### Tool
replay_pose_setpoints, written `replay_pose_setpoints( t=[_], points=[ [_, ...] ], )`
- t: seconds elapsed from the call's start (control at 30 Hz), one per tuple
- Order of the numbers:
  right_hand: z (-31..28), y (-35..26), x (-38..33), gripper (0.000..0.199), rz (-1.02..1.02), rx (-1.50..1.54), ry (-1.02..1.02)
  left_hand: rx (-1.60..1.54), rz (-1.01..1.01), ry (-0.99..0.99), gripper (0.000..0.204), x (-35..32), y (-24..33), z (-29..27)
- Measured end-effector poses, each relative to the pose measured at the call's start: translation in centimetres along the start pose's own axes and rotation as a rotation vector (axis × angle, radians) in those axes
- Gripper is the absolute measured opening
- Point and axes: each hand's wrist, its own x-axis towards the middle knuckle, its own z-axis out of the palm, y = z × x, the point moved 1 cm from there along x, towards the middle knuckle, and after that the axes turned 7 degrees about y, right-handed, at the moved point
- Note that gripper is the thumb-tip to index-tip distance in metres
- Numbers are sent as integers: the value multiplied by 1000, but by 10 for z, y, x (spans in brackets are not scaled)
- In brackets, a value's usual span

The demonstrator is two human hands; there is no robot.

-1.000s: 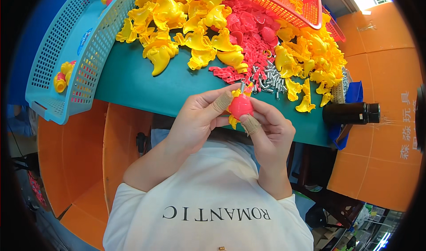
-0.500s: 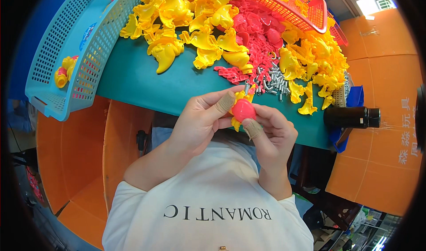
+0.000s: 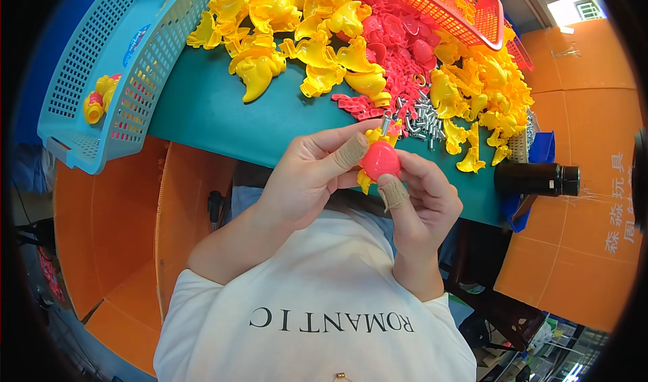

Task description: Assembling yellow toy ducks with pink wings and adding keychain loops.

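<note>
Jointly, left hand (image 3: 305, 176) and right hand (image 3: 424, 199) clamp their grip on a pink-and-yellow piece (image 3: 381, 159).

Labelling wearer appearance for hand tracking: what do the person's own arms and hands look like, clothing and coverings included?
Left hand: no glove, tan wrap around the thumb. Right hand: no glove, similar wrap on the thumb, its edge looking frayed. Forearms: bare, no watch or bracelet visible. Sleeves: white, short, part of a white shirt with dark lettering across the front.
</note>
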Motion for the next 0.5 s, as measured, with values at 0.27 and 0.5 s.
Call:
replay_pose_setpoints(
  t=[0.27, 0.5],
  points=[
    [0, 1, 4, 28, -85, -23, 14, -55, -60, -27, 38, 1, 2, 0],
    [-3, -3, 10, 28, -69, -92, -80, -107, -70, -61, 37, 4, 3, -5]
  ],
)
